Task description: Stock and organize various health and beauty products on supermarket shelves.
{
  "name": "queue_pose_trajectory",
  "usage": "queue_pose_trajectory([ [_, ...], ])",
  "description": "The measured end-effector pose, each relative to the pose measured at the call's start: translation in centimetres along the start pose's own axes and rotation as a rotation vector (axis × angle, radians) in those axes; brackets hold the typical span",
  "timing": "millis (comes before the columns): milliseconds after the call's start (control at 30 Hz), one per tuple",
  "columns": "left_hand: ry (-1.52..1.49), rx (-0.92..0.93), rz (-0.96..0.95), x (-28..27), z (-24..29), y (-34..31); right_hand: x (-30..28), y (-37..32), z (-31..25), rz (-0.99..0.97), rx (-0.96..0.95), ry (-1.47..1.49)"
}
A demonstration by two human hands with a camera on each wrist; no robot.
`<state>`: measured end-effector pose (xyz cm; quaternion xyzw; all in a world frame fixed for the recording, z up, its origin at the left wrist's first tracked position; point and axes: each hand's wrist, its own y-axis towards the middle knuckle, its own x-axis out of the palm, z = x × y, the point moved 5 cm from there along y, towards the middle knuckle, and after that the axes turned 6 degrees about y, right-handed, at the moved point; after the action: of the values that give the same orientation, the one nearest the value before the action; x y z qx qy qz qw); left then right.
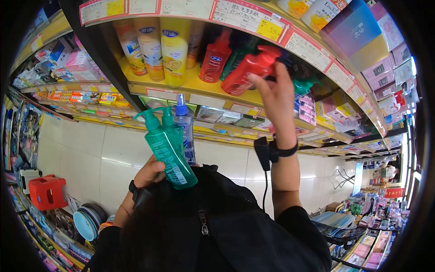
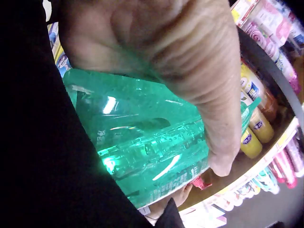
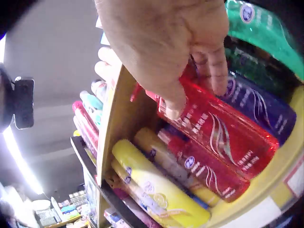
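Note:
My left hand holds a translucent green pump bottle against my black-clad front. A second green pump and a clear spray bottle with a blue top stand close behind it, partly hidden. In the left wrist view the thumb lies over the green bottle. My right hand grips a red pump bottle near its top, thumb on one side and fingers on the other. That bottle tilts at the shelf's front, beside a smaller red bottle and a dark blue one.
Yellow and orange spray cans fill the shelf's left part. A price-tag rail overhangs the bottles, and a lower shelf edge runs beneath. A green bottle stands at the right. On the floor sit a red case and basins.

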<state>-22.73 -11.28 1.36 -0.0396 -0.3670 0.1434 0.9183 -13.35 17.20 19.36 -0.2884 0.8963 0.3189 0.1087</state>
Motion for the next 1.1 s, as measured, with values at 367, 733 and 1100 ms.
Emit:
queue_pose_trajectory([
  [367,0.003,-0.051,0.01,-0.2,-0.1,0.9,-4.5,-0.8,-0.4,-0.034,-0.096,-0.504],
  [733,0.012,-0.042,-0.015,0.7,0.1,1.5,-4.9,-1.2,-3.1,0.071,-0.106,-0.682],
  [1100,-0.023,-0.007,-0.044,1.3,1.3,1.4,-0.9,-1.6,-6.6,-0.015,-0.393,-0.514],
])
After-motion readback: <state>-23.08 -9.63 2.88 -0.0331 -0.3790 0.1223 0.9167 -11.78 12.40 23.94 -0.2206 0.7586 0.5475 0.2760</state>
